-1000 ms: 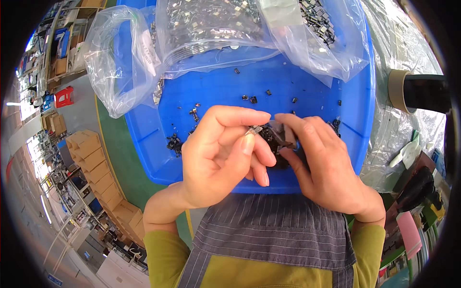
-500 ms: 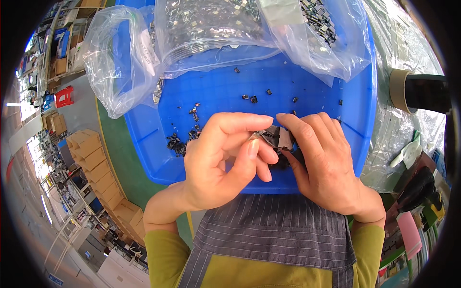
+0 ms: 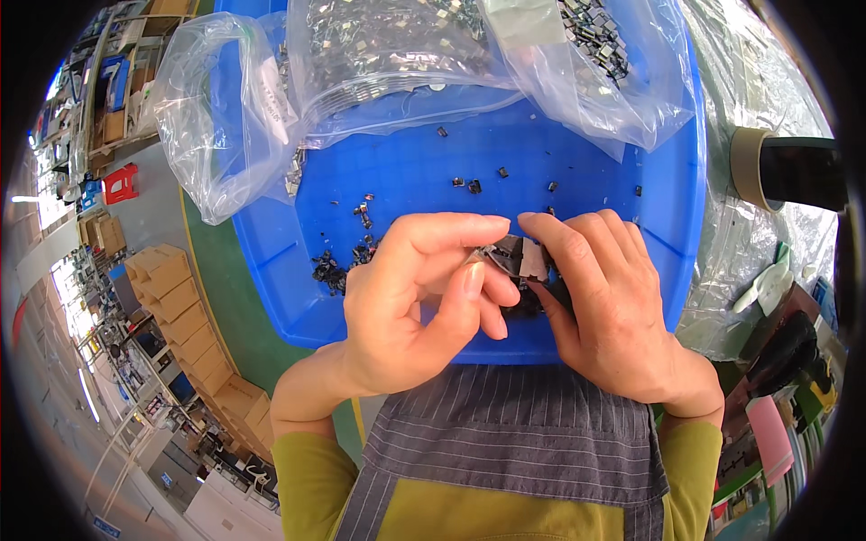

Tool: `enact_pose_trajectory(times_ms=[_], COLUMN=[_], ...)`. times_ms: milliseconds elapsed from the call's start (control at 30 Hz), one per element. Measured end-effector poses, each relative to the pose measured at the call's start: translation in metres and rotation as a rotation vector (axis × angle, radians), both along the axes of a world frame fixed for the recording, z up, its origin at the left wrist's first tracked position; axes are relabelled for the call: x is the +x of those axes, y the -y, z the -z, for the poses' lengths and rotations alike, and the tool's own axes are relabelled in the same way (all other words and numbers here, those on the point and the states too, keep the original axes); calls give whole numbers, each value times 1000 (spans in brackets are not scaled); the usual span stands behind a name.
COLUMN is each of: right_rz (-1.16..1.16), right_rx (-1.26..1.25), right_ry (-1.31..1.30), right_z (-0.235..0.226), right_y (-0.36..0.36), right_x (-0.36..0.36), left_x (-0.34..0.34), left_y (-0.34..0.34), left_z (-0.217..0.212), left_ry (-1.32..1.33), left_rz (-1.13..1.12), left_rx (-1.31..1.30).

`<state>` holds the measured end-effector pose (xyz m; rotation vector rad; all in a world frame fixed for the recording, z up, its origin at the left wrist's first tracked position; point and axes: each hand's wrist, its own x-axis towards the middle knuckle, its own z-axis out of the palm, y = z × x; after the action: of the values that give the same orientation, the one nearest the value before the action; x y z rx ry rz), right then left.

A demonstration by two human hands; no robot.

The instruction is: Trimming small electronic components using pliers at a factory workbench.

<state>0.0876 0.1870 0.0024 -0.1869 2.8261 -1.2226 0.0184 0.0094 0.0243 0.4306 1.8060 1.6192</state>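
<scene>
Dark brown, the piece point(image 3: 534, 260) sits in the narrow grip of the right hand point(image 3: 604, 293), over the tray point(image 3: 406, 171). The left hand point(image 3: 401, 302) is curled, thumb at a shiny edge; whether it pinches, I cannot tell. The step looks like two-handed fingertip work; the next move calls for steadiness. The piece's long axis seems sideways, tipping down rightward, narrow end leftward. Bits point(image 3: 474, 187) lie beyond, then bags point(image 3: 397, 54).

blue tray point(image 3: 406, 171), small dark parts point(image 3: 474, 187) scattered inside, clear bags point(image 3: 397, 54) across far side
</scene>
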Motion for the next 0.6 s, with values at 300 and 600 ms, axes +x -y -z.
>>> enact_pose_trajectory(times_ms=[300, 600], right_rz=[21, 14], right_rx=[47, 72], right_ry=[-57, -2], right_z=[10, 8], right_y=[4, 3], right_x=[2, 7], left_x=[-1, 1], left_y=[1, 1], left_z=[4, 8], left_ry=[-42, -46], left_rz=[52, 32], left_rx=[-43, 15])
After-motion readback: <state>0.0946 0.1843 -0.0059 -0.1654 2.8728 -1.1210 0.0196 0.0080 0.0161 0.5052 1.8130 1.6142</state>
